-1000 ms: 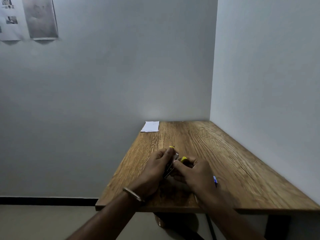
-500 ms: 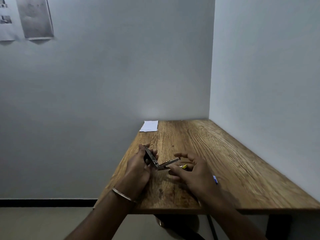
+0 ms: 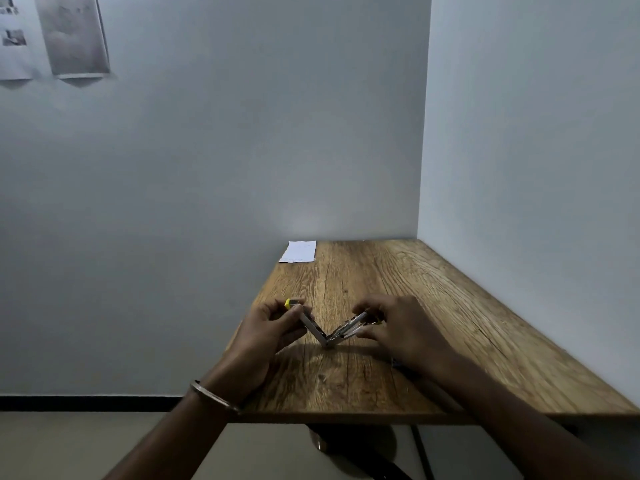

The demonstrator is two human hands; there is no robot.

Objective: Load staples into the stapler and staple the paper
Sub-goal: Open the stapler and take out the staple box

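Stapler is now swung wide open into a V, hinge down on the wooden table. A second ago both halves were pinched together between my hands; half a second ago they had only begun to part, so the opening has widened a good deal since

My left hand grips the left arm of the V, fingers curled round it, with the yellow cap end sticking out just above the thumb. My right hand holds the right arm, the metal rail side, fingertips closed on its upper end; a bit of yellow shows beyond the knuckles. The hinge sits between the two grips, lower than both, touching or just off the wood, and I cannot tell which

Meaning for the task, as I judge it: the magazine channel is exposed, so the opening step looks done and loading comes next. I cannot see any staples in the rail at this range; it is too small and dim to tell. No loose staple strip is visible near either grip. A small blue thing peeks out beside my right wrist, identity unclear

Paper lies well beyond both grips, at the far left corner of the table against the wall, untouched. Stapling is still some way off

Metal bangle on my left wrist
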